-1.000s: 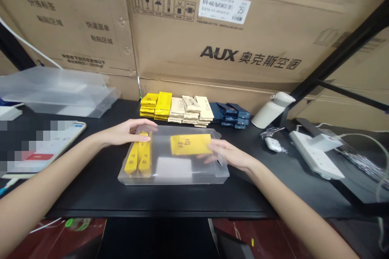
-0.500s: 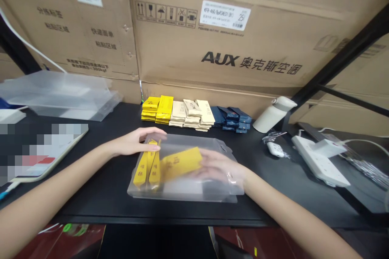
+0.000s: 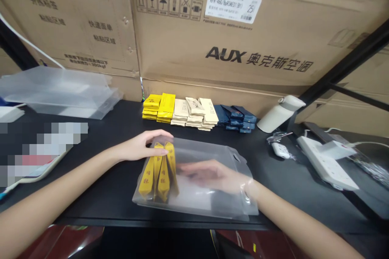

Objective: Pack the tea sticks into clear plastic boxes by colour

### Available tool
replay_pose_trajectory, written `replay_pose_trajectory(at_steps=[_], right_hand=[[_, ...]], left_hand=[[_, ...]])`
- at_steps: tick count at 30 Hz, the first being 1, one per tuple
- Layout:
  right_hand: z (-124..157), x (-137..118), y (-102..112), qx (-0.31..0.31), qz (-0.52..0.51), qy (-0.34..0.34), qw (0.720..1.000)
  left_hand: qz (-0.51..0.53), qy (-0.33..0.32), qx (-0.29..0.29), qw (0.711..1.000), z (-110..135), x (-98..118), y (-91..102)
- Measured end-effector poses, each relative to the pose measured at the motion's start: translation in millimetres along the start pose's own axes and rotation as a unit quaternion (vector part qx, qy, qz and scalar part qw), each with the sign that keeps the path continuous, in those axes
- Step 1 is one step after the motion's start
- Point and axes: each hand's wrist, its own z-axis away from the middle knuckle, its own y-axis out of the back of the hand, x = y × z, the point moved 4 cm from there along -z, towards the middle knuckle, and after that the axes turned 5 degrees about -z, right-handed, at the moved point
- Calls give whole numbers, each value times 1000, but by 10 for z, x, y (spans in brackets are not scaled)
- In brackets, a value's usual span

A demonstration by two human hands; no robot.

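A frosted clear plastic bag (image 3: 212, 206) with a handle cut-out lies on the black desk, its opening towards the right. Several yellow packets (image 3: 162, 178) stand side by side in its left end, the rightmost one leaning. My left hand (image 3: 148, 145) grips that end from outside, thumb over the film by the packets' tops and fingers behind. Reaching in from the right, my right hand (image 3: 209, 174) is inside the bag, somewhat blurred through the film. Its fingers stretch towards the rightmost packet and hold nothing I can see; whether they touch it is unclear.
Along the back sit yellow packets (image 3: 165, 107), cream packets (image 3: 194, 113) and dark blue packets (image 3: 237, 117). A cream bottle (image 3: 278, 115), an earphone case (image 3: 280, 150) and a power strip (image 3: 326, 166) are right. More plastic bags (image 3: 60, 89) and a tablet (image 3: 45, 149) lie left.
The yellow packet my right hand held inside the bag now stands with the others at the left end. My right hand's fingers have come off it. The view has shifted slightly.
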Motion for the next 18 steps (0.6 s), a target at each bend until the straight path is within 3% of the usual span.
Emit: replay_pose_trajectory(at_steps=[3, 6, 13, 16, 18], right_hand=[[19, -33, -125, -37, 17, -14, 999], [5, 0, -149, -41, -7, 28, 999], [-14, 45, -86, -14, 0, 20, 1000], [-9, 14, 101, 52, 12, 21, 998], [14, 1, 328, 157, -20, 49, 986]], left_hand=[[-15, -2, -10, 1000, 8, 79, -42], [-10, -8, -5, 1000, 21, 132, -82], [26, 16, 69, 997, -17, 74, -208], [37, 28, 81, 996, -54, -52, -90], [20, 49, 97, 994, -51, -171, 83]])
